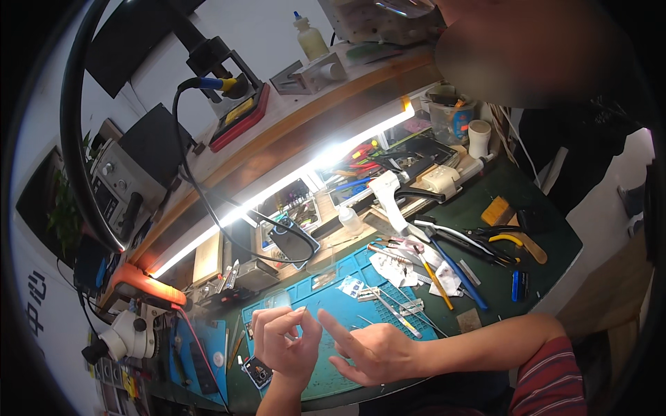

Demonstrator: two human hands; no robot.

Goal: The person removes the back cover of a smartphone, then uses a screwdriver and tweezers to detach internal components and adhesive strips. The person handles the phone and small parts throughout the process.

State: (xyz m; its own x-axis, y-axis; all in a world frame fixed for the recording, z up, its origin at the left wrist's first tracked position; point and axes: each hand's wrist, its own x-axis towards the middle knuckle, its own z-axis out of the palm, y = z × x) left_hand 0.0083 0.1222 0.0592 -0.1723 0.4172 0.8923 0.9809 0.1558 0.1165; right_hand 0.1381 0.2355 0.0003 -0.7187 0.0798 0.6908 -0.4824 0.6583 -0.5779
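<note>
My left hand (283,340) is raised over the blue work mat (333,274), its thumb and forefinger pinched together. Whatever is between those fingertips is too small to make out. Close by on the right is my right hand (378,352), its forefinger stretched toward the left fingertips and its thumb held apart. I see nothing in that hand. Beyond it, tweezers (397,313) and other thin tools lie on the mat. A small blue-framed circuit board (257,372) lies by my left wrist.
Crumpled white tissue (395,267), a blue-handled tool (458,272) and pliers (503,238) crowd the right side. An orange hot-glue-gun-shaped tool (149,286) and a white microscope part (128,335) stand left. A black cable (201,191) hangs from the shelf. Another person (576,125) is at the upper right.
</note>
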